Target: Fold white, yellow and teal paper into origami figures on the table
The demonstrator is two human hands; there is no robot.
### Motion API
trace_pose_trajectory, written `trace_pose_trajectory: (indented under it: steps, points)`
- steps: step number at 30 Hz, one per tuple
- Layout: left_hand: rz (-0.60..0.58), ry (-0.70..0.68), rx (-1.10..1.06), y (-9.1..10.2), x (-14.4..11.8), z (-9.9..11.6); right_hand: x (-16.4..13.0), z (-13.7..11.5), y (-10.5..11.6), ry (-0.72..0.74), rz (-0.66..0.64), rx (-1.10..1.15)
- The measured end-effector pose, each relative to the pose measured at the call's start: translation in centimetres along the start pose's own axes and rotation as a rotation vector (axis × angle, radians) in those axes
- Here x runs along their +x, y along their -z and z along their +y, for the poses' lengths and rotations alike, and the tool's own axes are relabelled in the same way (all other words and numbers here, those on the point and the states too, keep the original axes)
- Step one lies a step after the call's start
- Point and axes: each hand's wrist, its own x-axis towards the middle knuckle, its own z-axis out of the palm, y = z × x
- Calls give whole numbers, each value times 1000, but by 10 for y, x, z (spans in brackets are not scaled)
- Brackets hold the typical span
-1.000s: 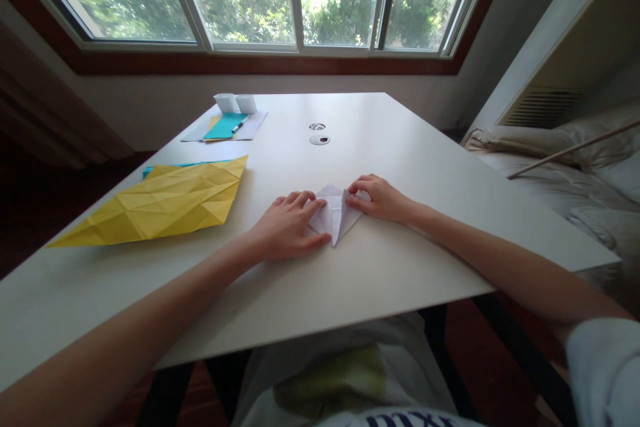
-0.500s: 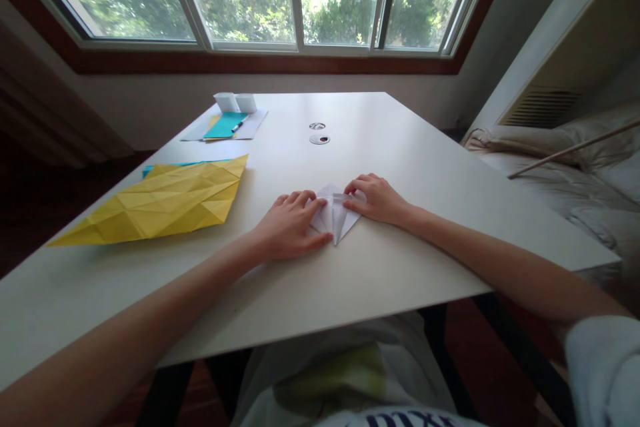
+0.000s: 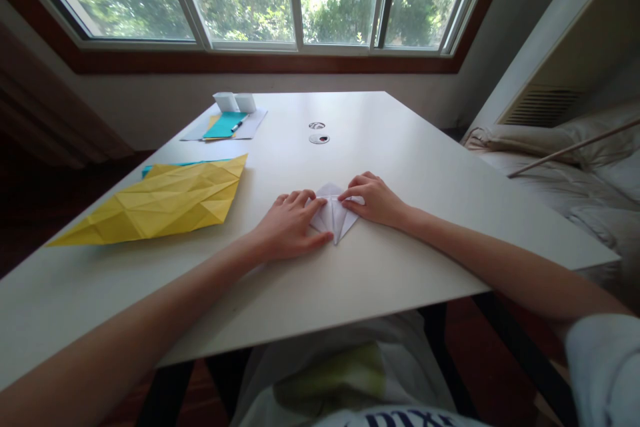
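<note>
A small white folded paper [image 3: 332,217] with a point toward me lies on the white table [image 3: 380,267] in front of me. My left hand [image 3: 289,225] lies flat on its left half, fingers spread over it and thumb along its lower edge. My right hand [image 3: 373,199] presses its fingertips onto the right flap near the centre crease. Both hands pin the paper to the table.
A large creased yellow paper [image 3: 160,200] lies at the left over a teal sheet. Further back are papers with a teal card and pen [image 3: 227,125] and two small white boxes [image 3: 235,102]. Two round cable holes [image 3: 319,133] sit mid-table. A bed [image 3: 565,173] is at right.
My right hand has slid left, folding the right flap in toward the centre crease, so the paper looks narrower. My left hand has stayed in place.
</note>
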Motion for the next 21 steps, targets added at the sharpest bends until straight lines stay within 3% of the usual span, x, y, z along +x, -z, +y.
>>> trace_pose_trajectory:
  steps: [21]
  points:
    - [6,1,16,0,-1,1,-9,-27,13,44,-173,-76]
